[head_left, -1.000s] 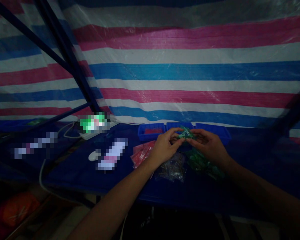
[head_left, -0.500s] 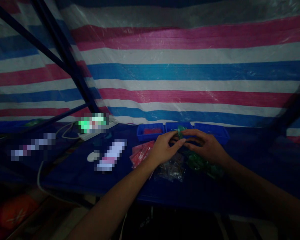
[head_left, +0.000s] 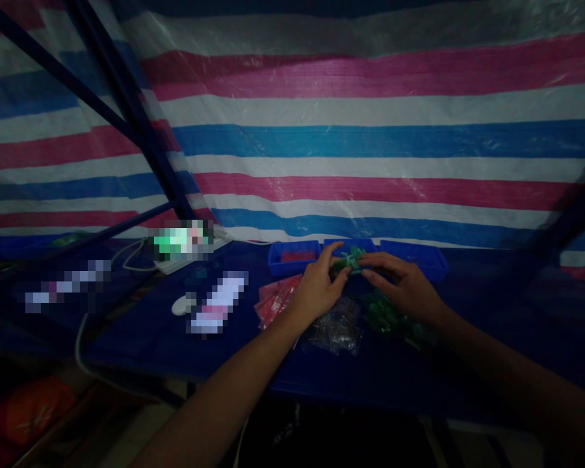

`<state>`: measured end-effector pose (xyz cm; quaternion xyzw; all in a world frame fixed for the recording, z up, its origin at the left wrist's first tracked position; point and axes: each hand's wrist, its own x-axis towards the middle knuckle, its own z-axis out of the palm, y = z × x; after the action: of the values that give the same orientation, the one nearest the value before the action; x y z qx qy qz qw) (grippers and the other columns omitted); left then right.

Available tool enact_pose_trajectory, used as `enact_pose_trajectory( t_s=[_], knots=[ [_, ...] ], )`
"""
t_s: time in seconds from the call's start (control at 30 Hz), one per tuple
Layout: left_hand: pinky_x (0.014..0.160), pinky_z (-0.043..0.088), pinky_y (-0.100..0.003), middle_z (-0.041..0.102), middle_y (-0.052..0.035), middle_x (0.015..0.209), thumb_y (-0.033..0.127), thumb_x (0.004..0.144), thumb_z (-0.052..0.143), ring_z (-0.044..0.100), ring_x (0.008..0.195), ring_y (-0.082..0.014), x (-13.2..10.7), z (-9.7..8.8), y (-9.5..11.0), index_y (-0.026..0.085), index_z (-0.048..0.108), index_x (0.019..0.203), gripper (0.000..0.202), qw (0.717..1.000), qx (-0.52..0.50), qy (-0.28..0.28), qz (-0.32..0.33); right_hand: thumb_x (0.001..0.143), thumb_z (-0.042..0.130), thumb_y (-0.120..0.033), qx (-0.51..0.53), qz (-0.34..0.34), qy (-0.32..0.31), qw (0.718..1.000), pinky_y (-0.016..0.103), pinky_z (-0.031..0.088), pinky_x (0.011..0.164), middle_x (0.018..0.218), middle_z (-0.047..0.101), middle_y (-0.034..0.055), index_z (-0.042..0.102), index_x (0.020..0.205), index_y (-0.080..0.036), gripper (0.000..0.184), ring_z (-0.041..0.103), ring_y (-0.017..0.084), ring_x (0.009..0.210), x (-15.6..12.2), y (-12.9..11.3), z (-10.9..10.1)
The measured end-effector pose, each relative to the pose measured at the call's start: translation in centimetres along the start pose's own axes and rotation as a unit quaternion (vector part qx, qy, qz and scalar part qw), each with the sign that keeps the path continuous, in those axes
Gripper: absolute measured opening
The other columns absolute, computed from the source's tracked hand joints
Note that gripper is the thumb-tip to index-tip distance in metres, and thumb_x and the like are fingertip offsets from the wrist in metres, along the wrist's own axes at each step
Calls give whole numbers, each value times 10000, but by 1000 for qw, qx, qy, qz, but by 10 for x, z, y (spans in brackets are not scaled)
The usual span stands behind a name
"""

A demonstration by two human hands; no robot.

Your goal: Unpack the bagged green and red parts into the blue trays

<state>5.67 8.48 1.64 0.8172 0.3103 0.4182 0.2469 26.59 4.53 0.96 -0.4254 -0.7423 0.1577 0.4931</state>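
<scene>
Between my two hands, just in front of the middle blue bin (head_left: 329,245), is a crinkled green plastic packet (head_left: 353,255). My left hand (head_left: 319,286) grips its left side with the thumb below and a finger raised. At the packet's right side, my right hand (head_left: 404,286) pinches with bent fingertips. Below the hands lie pink-red packets (head_left: 277,300), clear packets with dark contents (head_left: 335,328) and a darker heap of green packets (head_left: 390,317). What is inside the green packet is too dim to make out.
A left blue bin (head_left: 273,263) holds red pieces; a right blue bin (head_left: 433,260) stands beside the middle one. Leftward on the blue table (head_left: 151,344) are a lit phone (head_left: 219,302), a white round object (head_left: 182,305) and a power strip (head_left: 195,255) with cables. Striped sheeting hangs behind.
The green packet now shows more fully between the hands. My left hand's fingers have spread and risen a little; my right hand has barely shifted.
</scene>
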Motion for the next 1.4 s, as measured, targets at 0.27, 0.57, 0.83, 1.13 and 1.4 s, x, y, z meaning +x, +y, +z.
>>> enact_pose_trajectory(
  t_s=[0.27,0.57,0.83,1.13,1.4],
  knots=[
    [1080,479,-533,506,-150,1451,217,947,575,533,1309,-299,1,3,-4,256,286,1539,660,997,28,55,56,901,656,-340,-209,-76,18,975,572,401,1152,1484,533,120,535,1431,-242,553,492,328,1376,3,21,-1],
    [1106,448,-525,561,-127,1370,221,952,576,556,1255,-280,1,0,-2,247,316,1519,624,996,54,41,58,921,633,-362,-253,-83,-53,963,593,410,1138,1417,592,113,651,1254,-245,354,538,328,1332,1,35,0],
    [1088,457,-538,580,-139,1328,233,949,575,562,1232,-300,0,-1,-3,237,343,1503,601,994,72,32,71,892,658,-483,-280,-52,-97,954,499,547,918,1104,721,95,676,1194,-263,374,672,315,1037,2,17,-24],
    [1078,472,-535,596,-131,1307,229,960,563,564,1237,-295,0,0,-5,233,354,1486,567,993,85,30,75,535,862,-677,-196,9,-304,932,470,494,968,1285,616,100,591,1396,-312,974,585,345,1152,-11,17,-42],
    [1070,492,-523,596,-130,1316,239,965,561,569,1239,-287,0,1,-8,233,362,1470,543,992,99,22,78,819,714,-594,-156,34,-352,922,443,405,1032,1254,642,67,664,1279,-294,552,533,297,1184,-1,11,-30]
  ],
)
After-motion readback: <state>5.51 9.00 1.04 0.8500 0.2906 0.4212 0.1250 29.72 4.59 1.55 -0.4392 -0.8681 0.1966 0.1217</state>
